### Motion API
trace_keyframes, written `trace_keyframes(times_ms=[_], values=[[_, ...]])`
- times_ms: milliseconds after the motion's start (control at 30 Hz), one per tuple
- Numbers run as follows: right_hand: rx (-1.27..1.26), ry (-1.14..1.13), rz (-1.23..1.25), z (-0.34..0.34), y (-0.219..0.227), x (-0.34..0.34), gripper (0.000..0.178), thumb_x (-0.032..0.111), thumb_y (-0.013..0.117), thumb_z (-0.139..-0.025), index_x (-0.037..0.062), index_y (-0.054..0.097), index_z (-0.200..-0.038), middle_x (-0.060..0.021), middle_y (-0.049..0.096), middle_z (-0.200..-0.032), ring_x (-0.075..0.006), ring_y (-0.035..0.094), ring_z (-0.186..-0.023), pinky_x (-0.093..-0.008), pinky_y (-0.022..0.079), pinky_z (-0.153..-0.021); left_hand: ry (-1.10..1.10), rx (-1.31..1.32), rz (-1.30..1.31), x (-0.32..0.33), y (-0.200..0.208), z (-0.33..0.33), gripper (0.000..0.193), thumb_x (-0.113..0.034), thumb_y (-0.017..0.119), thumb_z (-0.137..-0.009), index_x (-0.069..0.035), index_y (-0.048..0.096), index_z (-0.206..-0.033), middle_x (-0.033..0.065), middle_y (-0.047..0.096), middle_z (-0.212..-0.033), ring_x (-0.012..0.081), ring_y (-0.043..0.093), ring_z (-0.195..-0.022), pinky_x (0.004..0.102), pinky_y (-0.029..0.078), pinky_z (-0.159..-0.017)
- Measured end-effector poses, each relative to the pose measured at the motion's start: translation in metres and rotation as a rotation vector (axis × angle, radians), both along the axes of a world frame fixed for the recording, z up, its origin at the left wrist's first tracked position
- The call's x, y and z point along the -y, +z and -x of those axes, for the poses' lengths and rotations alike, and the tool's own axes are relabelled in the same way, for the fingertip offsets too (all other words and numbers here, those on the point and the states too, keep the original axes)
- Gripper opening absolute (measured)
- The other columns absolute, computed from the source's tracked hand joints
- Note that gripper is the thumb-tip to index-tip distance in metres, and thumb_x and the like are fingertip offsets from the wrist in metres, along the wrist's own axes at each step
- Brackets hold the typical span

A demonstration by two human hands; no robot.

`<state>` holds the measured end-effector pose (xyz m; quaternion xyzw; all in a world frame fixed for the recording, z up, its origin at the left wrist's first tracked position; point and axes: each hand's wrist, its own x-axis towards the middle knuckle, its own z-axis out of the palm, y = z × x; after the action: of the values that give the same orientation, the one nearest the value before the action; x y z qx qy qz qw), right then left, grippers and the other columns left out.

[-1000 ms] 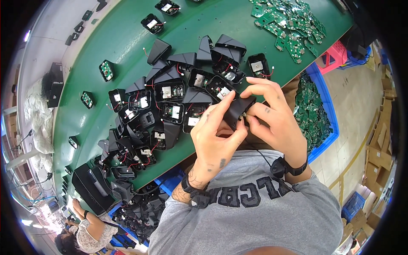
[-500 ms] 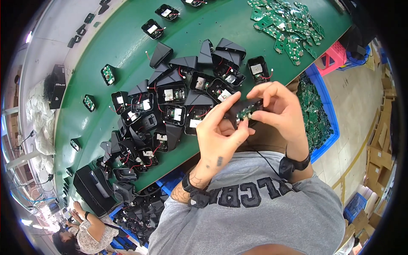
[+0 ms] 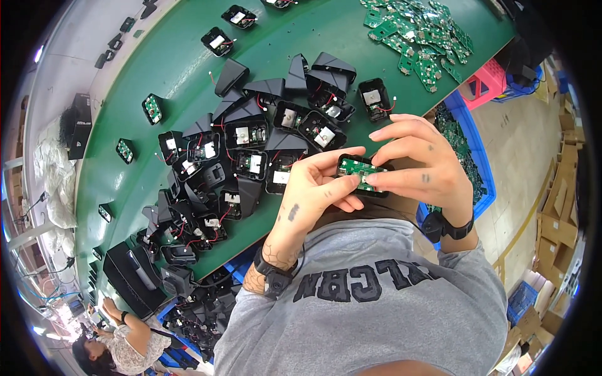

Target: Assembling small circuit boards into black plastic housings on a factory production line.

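In front of my chest is a small black plastic housing with a green circuit board [image 3: 355, 165] in it, the board facing up. My left hand [image 3: 316, 191] grips the housing at its left end, fingers beneath and thumb tip on the board. My right hand [image 3: 429, 164] is at the housing's right end, one fingertip pressed on the board beside my left thumb, its other fingers bent above the far edge. Whatever lies under those fingertips is too small to make out. Just beyond, on the green table [image 3: 182, 75], stands an open black housing [image 3: 374, 99] with a white block and red wires.
Many similar black housings [image 3: 246, 134] crowd the table to the left. A heap of green circuit boards [image 3: 417, 37] lies at the far right. A blue crate [image 3: 495, 197] of boards stands at right, near a pink stool [image 3: 486, 84]. Another person [image 3: 128, 338] sits at lower left.
The housing has tilted so its circuit board now faces up. My right hand has turned and its fingers have spread over the board. The view has shifted slightly.
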<state>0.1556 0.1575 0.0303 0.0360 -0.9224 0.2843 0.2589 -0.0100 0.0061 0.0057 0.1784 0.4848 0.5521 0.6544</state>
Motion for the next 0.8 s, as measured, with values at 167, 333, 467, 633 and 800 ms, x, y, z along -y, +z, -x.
trace_keyframes(times_ms=[167,333,467,633,800], values=[[0.014,-0.008,-0.054,0.000,0.006,0.006,0.020,0.013,0.077,-0.063,0.0131,0.072,-0.083,-0.0027,0.064,-0.093,-0.0307,0.059,-0.108,-0.0526,0.042,-0.097,0.047,-0.018,-0.004,0.002,0.003,0.000,0.045,-0.002,0.063,-0.086,0.005,0.052,-0.129,0.0117,0.066,-0.103,0.0155,0.068,-0.068,0.0223,0.056,-0.058],[-0.030,-0.323,0.045,0.005,-0.008,0.021,0.021,0.005,0.076,-0.063,0.0098,0.064,-0.080,-0.0023,0.060,-0.100,-0.0327,0.051,-0.118,-0.0507,0.039,-0.099,0.150,-0.123,-0.066,0.003,0.006,-0.007,0.047,0.002,0.062,-0.085,0.006,0.050,-0.130,0.0137,0.066,-0.102,0.0161,0.069,-0.071,0.0228,0.057,-0.062],[-0.050,-0.521,0.147,0.009,-0.014,0.040,0.018,0.003,0.076,-0.059,0.0089,0.065,-0.072,-0.0048,0.059,-0.099,-0.0344,0.050,-0.120,-0.0445,0.041,-0.095,0.265,-0.258,-0.094,0.001,0.009,-0.021,0.051,0.004,0.062,-0.084,0.005,0.048,-0.133,0.0118,0.066,-0.102,0.0128,0.067,-0.078,0.0245,0.058,-0.068],[-0.125,-0.611,0.230,0.015,-0.025,0.051,0.019,0.001,0.078,-0.059,0.0087,0.068,-0.073,-0.0052,0.059,-0.102,-0.0321,0.050,-0.121,-0.0415,0.041,-0.096,0.340,-0.355,-0.163,0.000,0.011,-0.023,0.051,0.008,0.060,-0.084,0.005,0.047,-0.133,0.0130,0.066,-0.105,0.0128,0.066,-0.087,0.0269,0.059,-0.075],[-0.073,-0.606,0.500,0.018,-0.029,0.048,0.016,-0.001,0.079,-0.061,0.0055,0.071,-0.074,-0.0047,0.058,-0.102,-0.0299,0.049,-0.122,-0.0405,0.040,-0.097,0.395,-0.373,-0.199,0.002,0.007,-0.025,0.051,0.009,0.060,-0.084,0.005,0.047,-0.133,0.0141,0.065,-0.106,0.0131,0.066,-0.086,0.0266,0.059,-0.076]])
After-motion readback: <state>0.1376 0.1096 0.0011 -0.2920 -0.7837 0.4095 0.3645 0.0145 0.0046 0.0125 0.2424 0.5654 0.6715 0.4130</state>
